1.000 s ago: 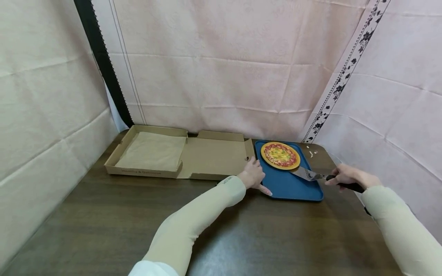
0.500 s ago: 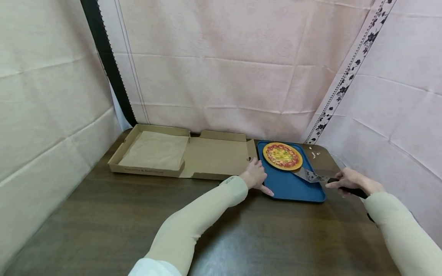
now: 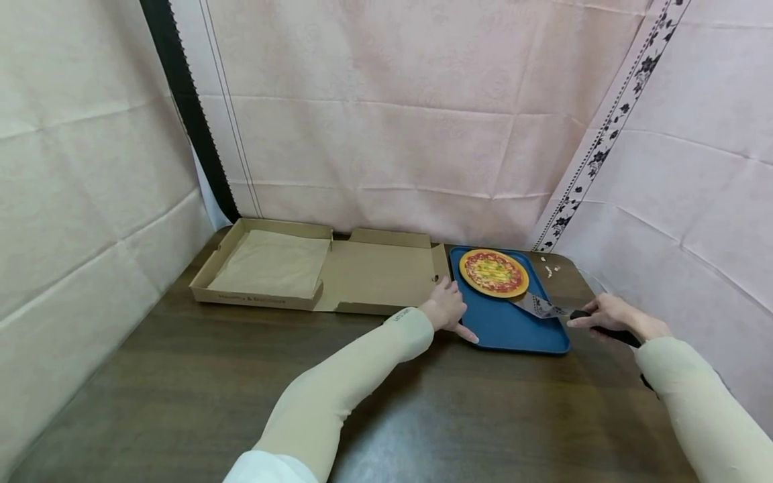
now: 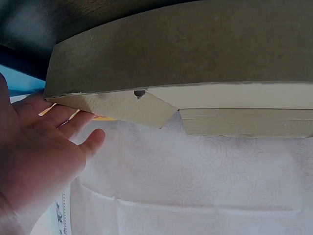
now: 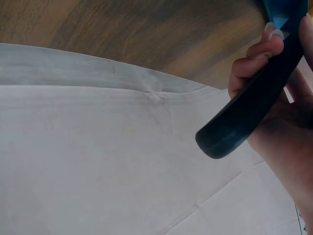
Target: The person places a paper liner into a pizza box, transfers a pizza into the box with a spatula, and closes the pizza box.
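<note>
A round toy-like pizza [image 3: 494, 273] with a yellow crust lies on the back part of a blue tray [image 3: 519, 334]. My right hand [image 3: 617, 316] grips the black handle [image 5: 244, 105] of a pizza server [image 3: 536, 305], fingers wrapped round it in the right wrist view. The server's metal blade slants over the tray, its tip at the pizza's near right edge. At the tray's left side, my left hand [image 3: 445, 307] spreads its fingers, thumb along the near left corner. In the left wrist view, the left hand [image 4: 44, 142] is beside the cardboard flap [image 4: 122, 110].
An opened cardboard pizza box [image 3: 374, 272] lies left of the tray, its lid reaching the tray's edge. A sheet of paper [image 3: 272, 263] lines the box's base. Small white bits [image 3: 549, 270] lie on the brown table [image 3: 241, 389] behind right. Cloth [image 3: 386, 134] hangs round the table.
The whole view has shifted slightly. Both hands, the server and the pizza keep nearly the same places relative to the tray.
</note>
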A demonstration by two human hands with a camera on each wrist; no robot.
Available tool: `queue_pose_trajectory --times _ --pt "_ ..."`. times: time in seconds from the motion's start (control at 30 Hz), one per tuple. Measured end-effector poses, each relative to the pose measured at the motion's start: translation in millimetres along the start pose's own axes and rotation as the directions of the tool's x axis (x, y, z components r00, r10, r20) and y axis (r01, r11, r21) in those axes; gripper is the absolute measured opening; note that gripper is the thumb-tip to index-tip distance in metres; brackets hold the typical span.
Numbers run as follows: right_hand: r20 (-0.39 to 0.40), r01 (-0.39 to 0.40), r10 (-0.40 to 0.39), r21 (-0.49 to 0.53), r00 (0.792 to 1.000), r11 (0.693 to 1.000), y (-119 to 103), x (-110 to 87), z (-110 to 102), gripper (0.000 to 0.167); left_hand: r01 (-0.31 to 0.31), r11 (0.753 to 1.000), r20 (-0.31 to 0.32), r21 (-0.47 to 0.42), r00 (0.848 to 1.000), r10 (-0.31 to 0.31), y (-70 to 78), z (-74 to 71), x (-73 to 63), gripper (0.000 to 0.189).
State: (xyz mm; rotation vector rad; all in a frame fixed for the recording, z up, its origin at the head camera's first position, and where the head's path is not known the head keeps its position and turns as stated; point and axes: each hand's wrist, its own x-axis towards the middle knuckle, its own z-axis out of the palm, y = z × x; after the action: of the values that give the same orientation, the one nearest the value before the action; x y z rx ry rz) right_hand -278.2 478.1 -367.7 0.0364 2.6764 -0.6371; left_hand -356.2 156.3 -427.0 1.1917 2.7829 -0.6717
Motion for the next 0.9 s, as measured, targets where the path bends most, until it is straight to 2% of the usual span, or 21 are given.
queue_pose_trajectory --times 0.47,0.6,0.9 --pt "0.013 0.028 -0.027 -0.029 1.000 0.999 -6.7 2.7 -0.5 0.030 -0.002 1.000 0.005 -0.012 1.000 0.002 -0.1 0.6 -1.1 0.100" --pt "0.015 0.050 -0.050 -0.027 0.999 0.998 -8.8 3.2 -1.7 0.029 -0.005 1.000 0.000 -0.001 1.000 0.005 -0.7 -0.5 -2.0 0.100" --pt "0.025 0.046 -0.046 -0.006 0.999 0.999 -7.9 8.5 -1.6 0.029 -0.002 1.000 -0.003 0.007 1.000 0.002 0.2 -0.4 -2.8 0.099"
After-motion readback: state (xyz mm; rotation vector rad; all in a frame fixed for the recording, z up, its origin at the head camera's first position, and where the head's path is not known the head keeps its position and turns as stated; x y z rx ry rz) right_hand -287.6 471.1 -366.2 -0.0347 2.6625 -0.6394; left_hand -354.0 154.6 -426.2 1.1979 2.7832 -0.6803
